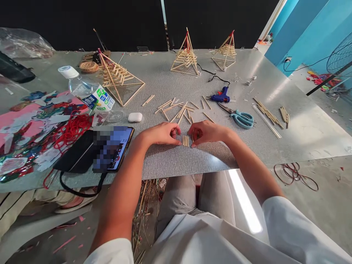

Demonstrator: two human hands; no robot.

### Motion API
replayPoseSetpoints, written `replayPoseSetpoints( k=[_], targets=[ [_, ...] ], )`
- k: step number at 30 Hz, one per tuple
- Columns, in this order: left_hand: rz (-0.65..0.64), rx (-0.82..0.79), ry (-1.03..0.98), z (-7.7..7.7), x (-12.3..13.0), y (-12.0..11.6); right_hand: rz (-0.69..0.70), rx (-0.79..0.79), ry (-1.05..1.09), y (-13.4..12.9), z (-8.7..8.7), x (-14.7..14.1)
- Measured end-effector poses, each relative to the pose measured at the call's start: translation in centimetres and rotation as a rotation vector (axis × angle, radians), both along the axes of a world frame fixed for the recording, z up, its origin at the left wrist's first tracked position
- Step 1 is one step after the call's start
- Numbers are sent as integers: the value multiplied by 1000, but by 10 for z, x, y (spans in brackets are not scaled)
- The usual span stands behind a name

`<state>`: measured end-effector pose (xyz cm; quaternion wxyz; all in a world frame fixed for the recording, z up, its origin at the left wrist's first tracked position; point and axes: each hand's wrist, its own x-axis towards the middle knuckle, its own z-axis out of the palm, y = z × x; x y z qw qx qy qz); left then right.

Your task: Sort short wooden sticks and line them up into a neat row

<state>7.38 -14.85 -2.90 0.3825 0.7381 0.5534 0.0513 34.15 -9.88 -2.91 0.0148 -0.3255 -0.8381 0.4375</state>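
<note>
Both my hands rest on the grey textured table top (176, 161) near its front edge. Between them lies a small row of short wooden sticks (186, 140), side by side. My left hand (162, 134) pinches the row's left side with its fingertips. My right hand (207, 132) presses against the right side, fingers curled. Just beyond my hands, several loose sticks (178, 109) lie scattered.
Three stick pyramids stand further back (119, 79), (186, 55), (226, 51). A blue glue gun (220, 96) and teal scissors (242, 118) lie to the right, beside more sticks (268, 115). At left are a phone (114, 146), earbud case (135, 117), water bottle (88, 90) and red string (72, 129).
</note>
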Motion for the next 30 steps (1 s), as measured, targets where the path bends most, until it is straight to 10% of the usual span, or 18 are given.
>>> replayPoseSetpoints(
  k=[30],
  targets=[
    [2, 11, -8, -1, 1, 1, -1, 153, -127, -8, 10, -4]
  ],
)
